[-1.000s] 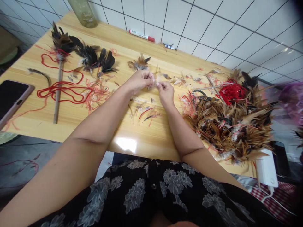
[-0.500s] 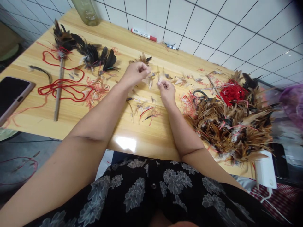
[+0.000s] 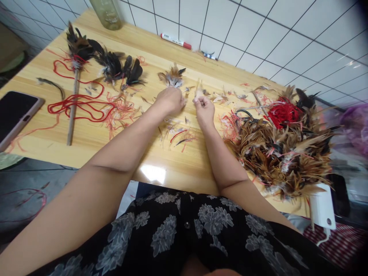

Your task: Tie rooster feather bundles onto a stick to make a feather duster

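Observation:
My left hand (image 3: 171,100) is closed in a pinch over the middle of the table, its fingertips turned down. Whatever lies between them is too small or hidden to make out. Just beyond it lies a small brown and grey feather bunch (image 3: 172,78). To the right, my right hand (image 3: 205,109) pinches a thin pale feather (image 3: 198,87) that points up from its fingertips. Loose feather bits (image 3: 220,97) are scattered right of that hand. Small feathers and red scraps (image 3: 182,138) lie on the wood between my forearms.
A big brown feather pile (image 3: 281,153) and a red string bundle (image 3: 284,113) fill the right side. On the left are a feather-topped stick (image 3: 73,103), red cord (image 3: 94,111), black feathers (image 3: 132,72) and a phone (image 3: 18,115). A red-capped marker (image 3: 175,40) lies by the wall.
My left hand has come down and slightly towards me, uncovering more of the feather bunch behind it. My right hand has shifted a little to the right, still pinching the feather.

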`<state>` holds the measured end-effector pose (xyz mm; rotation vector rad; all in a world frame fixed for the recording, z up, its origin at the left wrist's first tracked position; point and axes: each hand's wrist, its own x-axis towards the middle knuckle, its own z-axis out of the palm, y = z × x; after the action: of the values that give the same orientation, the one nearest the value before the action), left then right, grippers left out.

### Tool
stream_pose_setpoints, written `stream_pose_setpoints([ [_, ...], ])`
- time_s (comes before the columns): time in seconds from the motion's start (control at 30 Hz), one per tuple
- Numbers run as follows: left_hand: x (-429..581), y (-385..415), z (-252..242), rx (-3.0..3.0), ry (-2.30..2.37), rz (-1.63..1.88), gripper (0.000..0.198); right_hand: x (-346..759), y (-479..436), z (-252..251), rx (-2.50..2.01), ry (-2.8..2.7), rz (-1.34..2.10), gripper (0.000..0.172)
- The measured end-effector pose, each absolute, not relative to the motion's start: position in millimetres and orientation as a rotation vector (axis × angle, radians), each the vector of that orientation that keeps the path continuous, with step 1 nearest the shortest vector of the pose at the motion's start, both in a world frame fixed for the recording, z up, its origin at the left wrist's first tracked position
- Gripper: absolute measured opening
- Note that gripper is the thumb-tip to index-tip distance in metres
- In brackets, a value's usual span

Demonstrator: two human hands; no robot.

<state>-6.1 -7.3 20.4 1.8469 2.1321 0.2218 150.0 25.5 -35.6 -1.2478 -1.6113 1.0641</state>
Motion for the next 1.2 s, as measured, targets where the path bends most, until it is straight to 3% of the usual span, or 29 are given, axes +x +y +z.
stream_pose_setpoints([
  [0.1, -7, -8, 25, 1.843, 2.081, 0.288, 0.012, 149, 24, -33, -1.245, -1.580, 1.067, 0.021],
  [0.27, -9, -5, 23, 1.458, 1.785, 1.014, 0.016, 149, 26, -36, -1.229, -1.536, 1.086, 0.026],
  [0.37, -4, -3, 21, 1.188, 1.531, 1.194, 0.022, 149, 28, -40, -1.186, -1.534, 1.095, 0.031],
  [0.6, 4, -1, 11, 1.137, 1.289, 1.232, 0.024, 149, 28, -41, -1.225, -1.562, 1.076, 0.021],
  [1.0, -3, -3, 15, 1.185, 1.310, 1.137, 0.029, 150, 23, -38, -1.243, -1.765, 0.895, 0.012],
  [1.2, -6, -1, 8, 1.267, 1.316, 1.111, 0.021, 150, 16, -21, -1.411, -1.803, 0.807, 0.011],
])
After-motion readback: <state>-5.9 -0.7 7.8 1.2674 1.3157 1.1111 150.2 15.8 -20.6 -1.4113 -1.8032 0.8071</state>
